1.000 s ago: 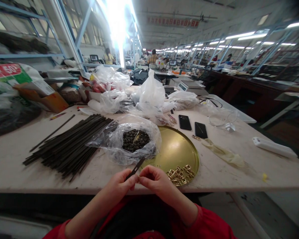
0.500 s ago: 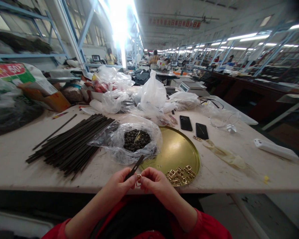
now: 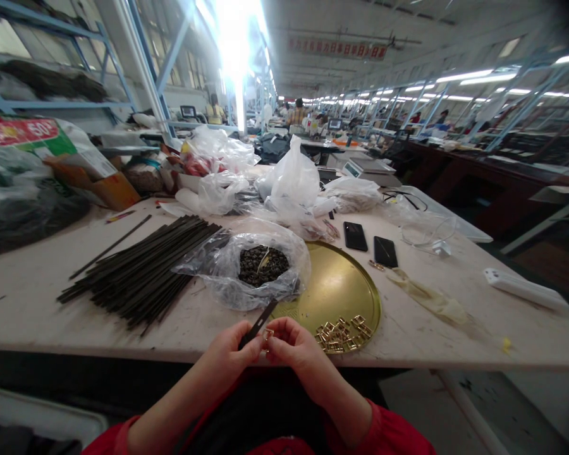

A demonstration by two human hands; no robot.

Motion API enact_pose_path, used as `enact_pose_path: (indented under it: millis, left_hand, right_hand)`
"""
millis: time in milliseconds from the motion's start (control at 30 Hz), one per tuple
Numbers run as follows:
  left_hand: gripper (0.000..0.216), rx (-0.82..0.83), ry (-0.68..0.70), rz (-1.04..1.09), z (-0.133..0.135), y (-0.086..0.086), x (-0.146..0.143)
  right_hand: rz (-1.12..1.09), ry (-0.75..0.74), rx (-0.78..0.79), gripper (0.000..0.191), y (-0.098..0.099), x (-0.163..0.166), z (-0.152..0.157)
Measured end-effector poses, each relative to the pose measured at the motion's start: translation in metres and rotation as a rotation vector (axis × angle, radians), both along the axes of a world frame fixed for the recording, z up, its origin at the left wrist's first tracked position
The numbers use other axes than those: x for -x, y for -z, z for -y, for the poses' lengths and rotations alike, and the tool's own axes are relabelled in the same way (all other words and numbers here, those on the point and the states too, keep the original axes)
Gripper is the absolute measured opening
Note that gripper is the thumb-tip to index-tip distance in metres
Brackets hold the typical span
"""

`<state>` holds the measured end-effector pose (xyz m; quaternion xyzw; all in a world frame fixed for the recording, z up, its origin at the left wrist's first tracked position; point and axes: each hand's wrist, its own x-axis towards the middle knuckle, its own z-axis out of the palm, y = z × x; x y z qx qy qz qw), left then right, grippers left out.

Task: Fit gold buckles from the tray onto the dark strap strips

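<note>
Two hands [image 3: 237, 344], two phones [image 3: 355, 236]

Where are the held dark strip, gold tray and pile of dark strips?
Held dark strip [image 3: 255, 329], head view: flat face, visible length.
Gold tray [image 3: 344, 284], head view: bare surface, near middle.
Pile of dark strips [image 3: 145, 275], head view: top, near middle.

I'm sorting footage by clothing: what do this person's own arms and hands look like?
The left hand and right hand are bare, with no glove or watch visible. Red sleeves stop partway up, leaving both forearms uncovered.
</note>
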<state>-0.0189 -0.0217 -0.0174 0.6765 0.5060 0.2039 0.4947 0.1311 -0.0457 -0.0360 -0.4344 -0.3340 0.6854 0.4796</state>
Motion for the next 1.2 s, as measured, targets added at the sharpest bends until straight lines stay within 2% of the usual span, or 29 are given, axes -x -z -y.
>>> enact_pose_path:
  millis: [100,200,367,600,733,967,1100,1200]
  left_hand:
    - [0.026,0.007,0.007,-0.001,0.000,0.002,0.001]
    - [0.027,0.034,0.003,0.022,0.001,0.001,-0.001]
    - [0.029,0.048,0.024,0.118,0.001,-0.006,0.000]
    - [0.028,-0.044,0.065,-0.069,0.004,-0.007,0.021]
    - [0.029,-0.097,0.091,-0.142,0.007,-0.006,0.020]
    - [0.028,-0.145,0.104,-0.205,0.004,-0.006,0.017]
    - [0.024,-0.152,0.103,-0.141,0.008,-0.007,0.013]
    - [0.017,-0.105,0.064,-0.065,0.012,-0.006,0.008]
  right_hand:
    - [-0.021,0.047,-0.115,0.032,0.001,0.002,0.001]
    - [-0.026,0.072,-0.144,0.027,0.004,0.005,0.002]
    - [-0.078,0.134,-0.092,0.028,0.006,0.006,0.001]
    - [-0.353,0.245,0.072,0.036,-0.004,0.003,-0.005]
    - [-0.410,0.245,0.180,0.040,-0.006,0.004,-0.004]
    - [-0.429,0.234,0.205,0.038,-0.005,0.005,-0.001]
    - [-0.443,0.130,0.213,0.034,0.001,0.015,0.004]
    - [-0.371,0.090,0.169,0.030,0.008,0.022,0.009]
